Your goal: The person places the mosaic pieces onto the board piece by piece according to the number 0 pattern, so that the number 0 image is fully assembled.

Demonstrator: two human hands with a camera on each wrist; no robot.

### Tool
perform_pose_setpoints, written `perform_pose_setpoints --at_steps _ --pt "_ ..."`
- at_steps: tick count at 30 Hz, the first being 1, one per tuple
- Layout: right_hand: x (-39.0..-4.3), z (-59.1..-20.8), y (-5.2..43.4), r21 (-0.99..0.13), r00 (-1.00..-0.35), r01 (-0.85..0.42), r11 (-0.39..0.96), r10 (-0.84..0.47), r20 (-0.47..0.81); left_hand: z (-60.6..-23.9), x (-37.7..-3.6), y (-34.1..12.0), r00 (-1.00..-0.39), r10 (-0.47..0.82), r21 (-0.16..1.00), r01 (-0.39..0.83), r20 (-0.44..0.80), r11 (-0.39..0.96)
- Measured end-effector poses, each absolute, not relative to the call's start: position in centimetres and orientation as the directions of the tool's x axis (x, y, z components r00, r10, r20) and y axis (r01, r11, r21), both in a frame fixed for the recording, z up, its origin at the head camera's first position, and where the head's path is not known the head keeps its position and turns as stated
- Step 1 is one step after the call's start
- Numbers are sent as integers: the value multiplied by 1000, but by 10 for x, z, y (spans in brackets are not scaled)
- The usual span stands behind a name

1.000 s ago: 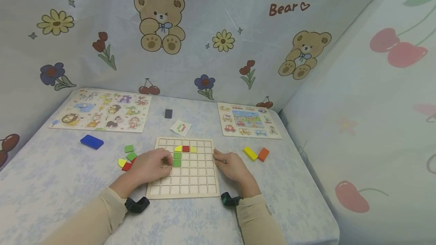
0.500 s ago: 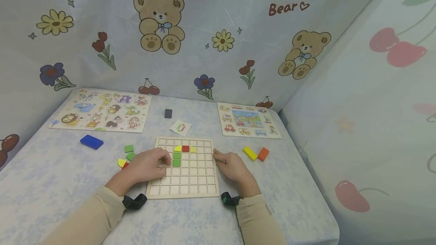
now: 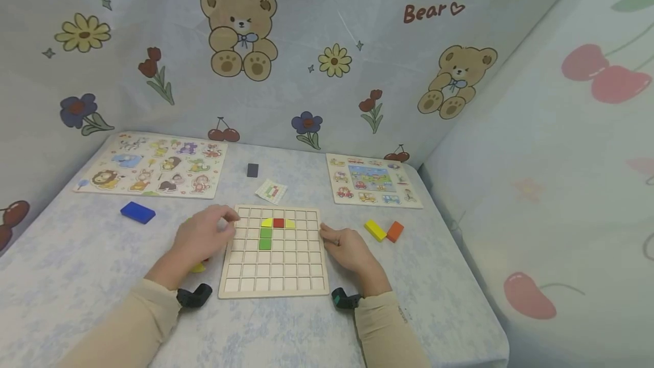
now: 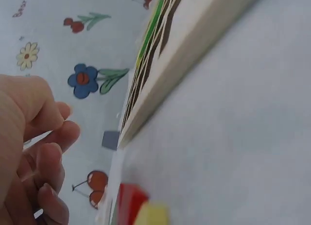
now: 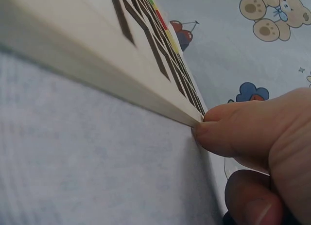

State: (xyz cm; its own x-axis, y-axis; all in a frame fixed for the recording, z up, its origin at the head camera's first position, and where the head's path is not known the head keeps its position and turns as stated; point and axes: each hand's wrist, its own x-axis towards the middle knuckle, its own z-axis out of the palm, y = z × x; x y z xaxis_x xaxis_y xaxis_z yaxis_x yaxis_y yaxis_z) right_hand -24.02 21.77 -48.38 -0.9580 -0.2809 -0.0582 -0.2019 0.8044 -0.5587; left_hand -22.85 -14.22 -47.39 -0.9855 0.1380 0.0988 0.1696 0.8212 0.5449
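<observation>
A square wooden grid board (image 3: 298,270) lies on the table, seen edge-on in both wrist views. In it sit two green squares (image 3: 265,238) in a column, with a yellow quarter-round piece (image 3: 267,222), a red square (image 3: 278,223) and another yellow piece (image 3: 290,224) in a row above. My left hand (image 3: 201,234) is raised beside the board's left edge, fingers loosely curled with nothing visible between them. It covers most of the loose pieces; a yellow piece (image 3: 198,268) shows below it. My right hand (image 3: 351,250) pinches the board's right edge between thumb and forefinger.
Behind the board lie a small pattern card (image 3: 271,192) and a dark rectangle (image 3: 252,170). An animal puzzle (image 3: 219,172) is at back left, a vehicle puzzle (image 3: 378,204) at back right. A blue block (image 3: 138,213) lies left; yellow (image 3: 375,230) and orange (image 3: 395,231) blocks lie right.
My left hand has moved left off the grid, away from the green squares, to above the loose pieces. The right hand and the board have stayed where they were.
</observation>
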Motion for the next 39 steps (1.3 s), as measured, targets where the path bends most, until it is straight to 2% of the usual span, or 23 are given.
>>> perform_pose_setpoints --at_steps 4,8,14,23,33,39 --pt "-240 -484 217 -566 -959 -190 802 -274 -67 -464 -231 -167 -998 3 487 35 66 873" --pt "-240 -483 217 -576 -959 -183 797 -273 -73 -460 -232 -190 -999 -38 465 -52 -40 884" --pt "-240 -482 218 -579 -961 -170 797 -264 -82 -458 -233 -200 -986 14 492 -71 -167 868" --pt "-241 -482 218 -571 -956 -197 797 -285 -69 -462 -236 -205 -986 -20 477 -97 -165 873" --pt "-240 -484 219 -570 -957 -202 796 -285 -59 -464 -235 -197 -996 -3 476 -45 -90 878" --pt "-241 -484 218 -572 -955 -205 794 -289 -59 -467 -225 -160 -991 134 525 113 -2 843"
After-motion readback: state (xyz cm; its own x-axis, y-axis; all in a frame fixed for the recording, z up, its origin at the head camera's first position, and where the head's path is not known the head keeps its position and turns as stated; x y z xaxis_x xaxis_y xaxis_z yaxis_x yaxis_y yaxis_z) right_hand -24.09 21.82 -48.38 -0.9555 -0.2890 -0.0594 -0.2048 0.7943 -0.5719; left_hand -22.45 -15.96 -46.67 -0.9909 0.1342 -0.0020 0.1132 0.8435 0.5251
